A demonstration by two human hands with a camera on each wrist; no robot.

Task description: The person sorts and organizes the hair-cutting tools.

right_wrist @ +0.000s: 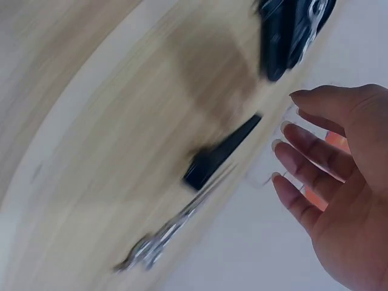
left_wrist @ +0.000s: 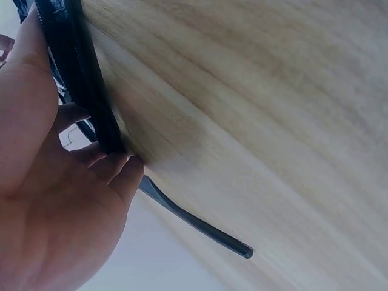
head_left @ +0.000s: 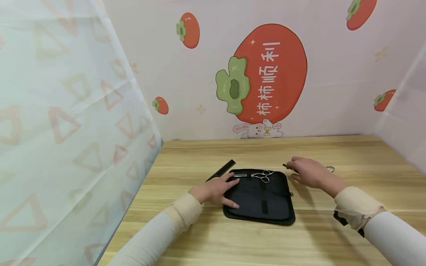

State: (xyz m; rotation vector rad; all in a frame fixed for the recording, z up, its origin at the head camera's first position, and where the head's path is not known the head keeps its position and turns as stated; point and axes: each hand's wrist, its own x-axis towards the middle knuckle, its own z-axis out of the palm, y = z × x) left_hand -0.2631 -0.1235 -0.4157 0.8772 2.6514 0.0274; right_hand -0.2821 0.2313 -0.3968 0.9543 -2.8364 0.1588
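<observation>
An opened black zip case (head_left: 246, 199) lies flat on the table, with silver scissors (head_left: 264, 176) tucked along its far edge. On the case's left edge rests my left hand (head_left: 216, 188), fingers spread. A black comb (head_left: 227, 167) sticks out past that hand; the left wrist view shows it as a thin dark strip (left_wrist: 200, 224). Right of the case, my right hand (head_left: 309, 171) hovers with relaxed fingers and nothing between them. Below it is a black tapered object (right_wrist: 221, 154) whose kind is unclear. A second pair of scissors (right_wrist: 170, 230) lies beside that object, mostly hidden in the head view.
The wooden table (head_left: 259, 244) runs back to a wall sheet (head_left: 199, 74) printed with persimmons. A patterned curtain (head_left: 66, 147) hangs along the left side. A zip pull (head_left: 291, 194) sits at the case's right edge.
</observation>
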